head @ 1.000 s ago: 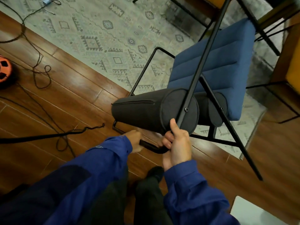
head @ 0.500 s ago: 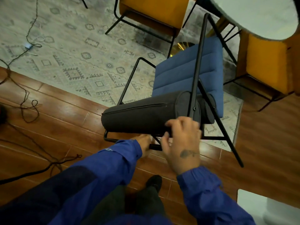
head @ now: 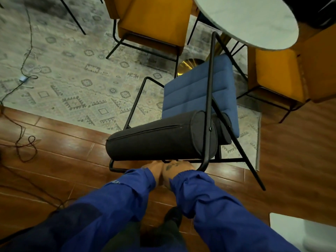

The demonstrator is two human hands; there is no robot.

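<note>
A chair with a blue seat cushion [head: 198, 95], a black cylindrical bolster [head: 154, 142] and a black metal tube frame [head: 210, 79] stands tilted, half on the rug and half on the wood floor. My left hand [head: 153, 168] and my right hand [head: 176, 168] sit side by side on the low rear bar [head: 118, 169] of the frame, just under the bolster. Both hands curl over that bar, and the bolster hides their fingertips. Blue sleeves cover both arms.
Two yellow chairs [head: 154, 17] [head: 278, 73] and a round white table [head: 245, 19] with a gold base [head: 187, 65] stand just beyond the blue chair. A patterned rug [head: 72, 79] lies to the left. Black cables [head: 23, 142] trail over the floor. A white object [head: 305, 231] sits at the lower right.
My right hand left the side tube, passed over the bolster's end and came down onto the rear bar beside my left hand. The view has tipped forward, showing the table and yellow chairs.
</note>
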